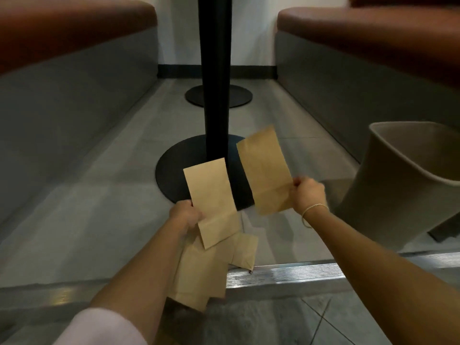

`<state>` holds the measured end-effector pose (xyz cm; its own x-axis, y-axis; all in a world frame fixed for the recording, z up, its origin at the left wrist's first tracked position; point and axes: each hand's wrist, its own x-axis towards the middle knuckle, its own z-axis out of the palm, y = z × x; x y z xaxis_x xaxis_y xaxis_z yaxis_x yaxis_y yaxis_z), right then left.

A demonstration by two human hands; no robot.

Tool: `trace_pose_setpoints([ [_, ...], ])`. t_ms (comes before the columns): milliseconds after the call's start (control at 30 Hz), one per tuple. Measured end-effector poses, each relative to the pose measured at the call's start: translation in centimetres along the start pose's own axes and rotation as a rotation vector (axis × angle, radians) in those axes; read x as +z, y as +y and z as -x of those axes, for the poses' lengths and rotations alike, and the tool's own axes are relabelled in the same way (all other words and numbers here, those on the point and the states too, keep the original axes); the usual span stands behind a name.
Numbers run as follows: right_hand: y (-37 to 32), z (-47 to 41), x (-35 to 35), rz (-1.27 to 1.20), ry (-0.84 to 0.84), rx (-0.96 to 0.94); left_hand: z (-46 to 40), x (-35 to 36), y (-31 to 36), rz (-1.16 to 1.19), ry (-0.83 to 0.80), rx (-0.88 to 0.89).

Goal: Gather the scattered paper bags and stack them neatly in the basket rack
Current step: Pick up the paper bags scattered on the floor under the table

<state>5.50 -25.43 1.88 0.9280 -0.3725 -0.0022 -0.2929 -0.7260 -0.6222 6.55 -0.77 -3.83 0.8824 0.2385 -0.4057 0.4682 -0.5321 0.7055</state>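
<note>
Evidently, this was mid-gathering, so I logged it line by line.

Left hand (185, 215): it gripped a flat paper bag (211, 200) by its lower left edge, fingers curled round the paper, bag standing upright above the fist. I judged it held there so the face stayed flat for stacking.

Right hand (307, 195): it pinched a second paper bag (265, 170) at its lower right corner, the bag leaning up and away to the left of the hand. A thin bracelet (312, 210) sat on that wrist.

Hands together or apart: well apart, each clamped on its own bag, a gap between the two bags; I judged the next move was to bring them together into one pile.

Loose bags (211, 265): several more hung or lay just below the left hand, overlapping untidily; whether the left hand also held them I could not tell.

Bin (398, 185): a tall beige container stood to the right of the right hand, near it but not touching.

Table post (215, 95): a black post on a round base (174, 170) stood beyond both hands.

Benches: padded seats (74, 28) ran left and right, beyond the hands.

Basket rack: not visible, so I judged nothing was stacked yet.
</note>
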Motion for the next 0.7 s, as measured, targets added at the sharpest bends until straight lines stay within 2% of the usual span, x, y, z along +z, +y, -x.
trace_pose_setpoints([
  [233,-0.1,-0.6,-11.0,-0.142,0.338,-0.007,2.5,0.1,3.8,0.078,0.066,0.100],
  [467,1.6,-0.8,-20.1,-0.323,0.624,0.183,5.6,0.4,8.0,0.183,0.065,0.191],
  [567,3.0,-0.7,-21.9,-0.291,0.645,0.231,6.6,0.3,10.0,0.217,0.082,0.241],
  [700,5.0,-0.9,-22.1,-0.274,0.519,0.316,7.6,0.7,12.6,0.249,0.084,0.287],
])
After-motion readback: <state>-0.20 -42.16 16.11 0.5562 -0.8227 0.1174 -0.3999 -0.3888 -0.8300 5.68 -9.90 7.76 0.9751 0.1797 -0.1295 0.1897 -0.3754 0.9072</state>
